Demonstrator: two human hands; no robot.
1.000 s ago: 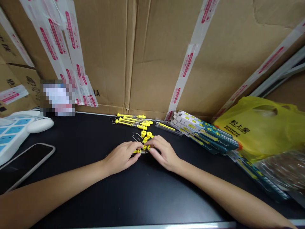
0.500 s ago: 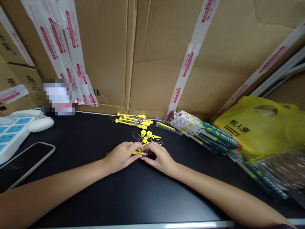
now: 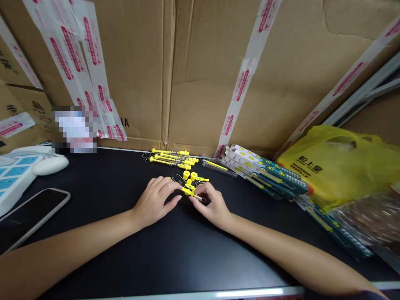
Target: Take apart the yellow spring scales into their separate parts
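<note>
My right hand is closed in a pinch on a slim yellow tool with a metal end and a small wire loop. Its left end reaches the fingertips of my left hand, whose thumb is spread away from the fingers; whether they touch it is hard to tell. Just beyond my hands lie loose yellow plastic parts, a small spring and bent wire pieces. Farther back rests a pile of similar yellow tools with wire hooks at their left ends.
Stacked printed boxes and a clear-cased yellow tool lie right of the pile. A yellow plastic bag stands at far right. On the left are a phone and a power strip. Cardboard walls the back.
My left thumb has come away from the yellow tool, and my left hand has opened. The tool's metal end now shows past my right fingers. The view has shifted slightly.
</note>
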